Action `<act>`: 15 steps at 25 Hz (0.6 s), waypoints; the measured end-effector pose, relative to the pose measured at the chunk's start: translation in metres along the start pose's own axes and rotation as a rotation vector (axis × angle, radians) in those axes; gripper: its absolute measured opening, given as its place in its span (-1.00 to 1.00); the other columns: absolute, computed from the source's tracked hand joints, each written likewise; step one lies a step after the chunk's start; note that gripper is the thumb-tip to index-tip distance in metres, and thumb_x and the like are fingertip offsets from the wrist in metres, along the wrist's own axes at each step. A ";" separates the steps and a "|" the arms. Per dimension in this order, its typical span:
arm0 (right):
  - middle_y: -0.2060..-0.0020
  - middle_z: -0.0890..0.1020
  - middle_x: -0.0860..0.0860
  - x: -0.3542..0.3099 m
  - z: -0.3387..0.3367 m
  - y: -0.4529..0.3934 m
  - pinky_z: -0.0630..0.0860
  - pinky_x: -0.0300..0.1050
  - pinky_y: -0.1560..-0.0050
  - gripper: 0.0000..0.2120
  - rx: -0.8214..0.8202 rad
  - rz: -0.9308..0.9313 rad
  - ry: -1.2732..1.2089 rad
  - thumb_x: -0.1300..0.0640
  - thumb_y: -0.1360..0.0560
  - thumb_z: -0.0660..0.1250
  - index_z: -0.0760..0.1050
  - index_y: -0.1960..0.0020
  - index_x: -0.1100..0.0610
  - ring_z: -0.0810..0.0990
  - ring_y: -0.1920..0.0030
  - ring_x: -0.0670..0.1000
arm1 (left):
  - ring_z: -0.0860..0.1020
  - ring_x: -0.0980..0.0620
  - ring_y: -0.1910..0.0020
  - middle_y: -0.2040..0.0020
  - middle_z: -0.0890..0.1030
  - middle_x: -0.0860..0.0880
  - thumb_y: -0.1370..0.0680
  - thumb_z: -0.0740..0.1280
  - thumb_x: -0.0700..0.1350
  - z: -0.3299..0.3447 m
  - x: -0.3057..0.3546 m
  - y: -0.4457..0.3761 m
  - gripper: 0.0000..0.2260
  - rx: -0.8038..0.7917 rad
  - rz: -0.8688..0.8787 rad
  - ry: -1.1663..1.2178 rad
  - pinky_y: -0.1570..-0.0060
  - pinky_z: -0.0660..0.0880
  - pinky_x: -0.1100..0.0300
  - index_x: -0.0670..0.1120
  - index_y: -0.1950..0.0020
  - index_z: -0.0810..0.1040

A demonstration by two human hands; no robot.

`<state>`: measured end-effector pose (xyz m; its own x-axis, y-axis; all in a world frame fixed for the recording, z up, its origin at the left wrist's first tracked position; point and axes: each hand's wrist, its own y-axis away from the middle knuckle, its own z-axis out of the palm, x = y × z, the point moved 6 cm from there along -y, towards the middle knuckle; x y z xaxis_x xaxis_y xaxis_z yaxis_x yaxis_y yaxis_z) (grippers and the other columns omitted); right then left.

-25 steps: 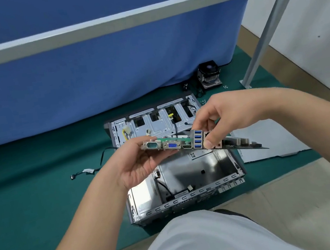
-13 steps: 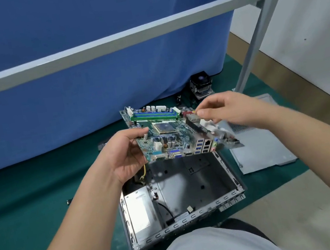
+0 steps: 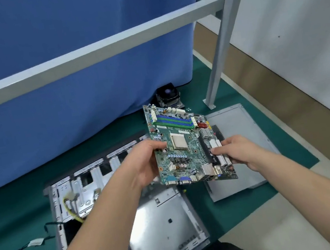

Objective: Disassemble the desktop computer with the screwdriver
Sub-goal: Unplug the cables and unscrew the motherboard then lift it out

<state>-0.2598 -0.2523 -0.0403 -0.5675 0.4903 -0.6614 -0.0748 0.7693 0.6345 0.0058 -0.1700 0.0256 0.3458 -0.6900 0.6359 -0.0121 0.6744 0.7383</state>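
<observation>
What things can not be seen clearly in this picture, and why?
Head view only:
- Screwdriver: nowhere in frame.
- Motherboard underside: faces away.
- Left hand fingers: behind the board.
- Case front: covered by forearm and clothing.
- Fan base: behind the board's top edge.

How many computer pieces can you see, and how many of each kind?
Motherboard, held by left hand and right hand: 1
Open case: 1
Side panel: 1
Cooler fan: 1
Loose black cable: 1
Total: 5
</observation>
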 end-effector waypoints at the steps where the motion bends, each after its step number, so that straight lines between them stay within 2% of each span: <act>1: -0.04 0.70 0.13 0.012 -0.013 -0.011 0.54 -0.08 0.18 -0.53 0.025 0.028 0.012 0.02 -0.44 0.58 0.57 -0.25 0.22 0.62 0.09 0.05 | 0.58 -0.02 0.19 0.08 0.62 -0.09 -0.54 0.38 -0.17 0.016 -0.004 -0.017 -0.79 -0.006 -0.036 -0.036 0.06 0.53 0.00 -0.16 -0.14 0.51; 2: -0.13 0.65 0.14 0.024 -0.025 -0.022 0.52 -0.09 0.12 -0.42 0.048 0.054 0.028 0.01 -0.45 0.58 0.50 -0.35 0.25 0.60 -0.01 0.09 | 0.59 -0.06 -0.02 -0.10 0.60 -0.13 -0.54 0.38 -0.15 0.030 -0.010 -0.033 -0.69 -0.012 -0.073 -0.073 -0.13 0.52 -0.10 -0.18 -0.25 0.48; 3: -0.23 0.60 0.16 0.034 -0.037 -0.033 0.52 -0.08 0.01 -0.32 0.065 0.074 0.043 0.02 -0.45 0.58 0.42 -0.43 0.27 0.59 -0.13 0.13 | 0.50 -0.14 -0.30 -0.36 0.49 -0.15 -0.53 0.39 -0.14 0.043 -0.018 -0.051 -0.57 0.000 -0.112 -0.104 -0.37 0.40 -0.22 -0.18 -0.38 0.42; 4: -0.33 0.56 0.18 0.044 -0.049 -0.044 0.49 -0.07 -0.11 -0.26 0.081 0.094 0.059 0.02 -0.44 0.58 0.37 -0.48 0.30 0.56 -0.24 0.16 | 0.34 -0.19 -0.49 -0.55 0.32 -0.12 -0.53 0.39 -0.14 0.053 -0.024 -0.067 -0.50 0.028 -0.144 -0.120 -0.51 0.22 -0.27 -0.15 -0.44 0.38; 5: -0.39 0.52 0.18 0.053 -0.061 -0.057 0.46 -0.07 -0.18 -0.24 0.097 0.111 0.084 0.03 -0.44 0.59 0.35 -0.49 0.30 0.53 -0.31 0.18 | 0.26 -0.21 -0.56 -0.62 0.21 -0.11 -0.52 0.40 -0.16 0.063 -0.033 -0.083 -0.51 0.058 -0.166 -0.117 -0.54 0.15 -0.27 -0.13 -0.43 0.39; 8: -0.40 0.52 0.19 0.074 -0.088 -0.089 0.46 -0.02 -0.24 -0.29 0.142 0.143 0.227 0.02 -0.45 0.58 0.39 -0.47 0.29 0.52 -0.35 0.21 | 0.38 -0.24 -0.47 -0.55 0.34 -0.20 -0.49 0.39 -0.17 0.089 -0.063 -0.122 -0.67 0.153 -0.245 -0.058 -0.47 0.32 -0.27 -0.11 -0.23 0.48; 10: -0.31 0.58 0.19 0.082 -0.102 -0.106 0.51 -0.04 -0.11 -0.42 0.164 0.178 0.341 0.03 -0.46 0.57 0.48 -0.36 0.24 0.58 -0.23 0.21 | 0.39 -0.25 -0.47 -0.52 0.39 -0.21 -0.49 0.38 -0.16 0.106 -0.083 -0.141 -0.75 0.217 -0.275 -0.046 -0.45 0.35 -0.27 -0.09 -0.15 0.51; 13: -0.06 0.65 0.16 0.093 -0.116 -0.124 0.50 -0.13 0.20 -0.66 0.192 0.224 0.417 0.09 -0.46 0.54 0.54 -0.12 0.23 0.62 0.08 0.12 | 0.48 -0.21 -0.36 -0.45 0.45 -0.20 -0.53 0.36 -0.17 0.124 -0.107 -0.159 -0.71 0.252 -0.310 0.035 -0.31 0.51 -0.16 -0.11 -0.24 0.50; 15: -0.01 0.65 0.16 0.101 -0.121 -0.130 0.51 -0.15 0.28 -0.76 0.229 0.243 0.451 0.12 -0.47 0.53 0.53 0.02 0.22 0.60 0.17 0.07 | 0.50 -0.13 -0.30 -0.43 0.46 -0.17 -0.57 0.35 -0.20 0.131 -0.118 -0.166 -0.66 0.233 -0.305 0.083 -0.19 0.55 -0.06 -0.11 -0.35 0.48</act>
<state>-0.4066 -0.3519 -0.1412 -0.8445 0.4794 -0.2387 0.2530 0.7500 0.6112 -0.1555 -0.2351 -0.1422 0.4410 -0.8196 0.3656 -0.1065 0.3567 0.9281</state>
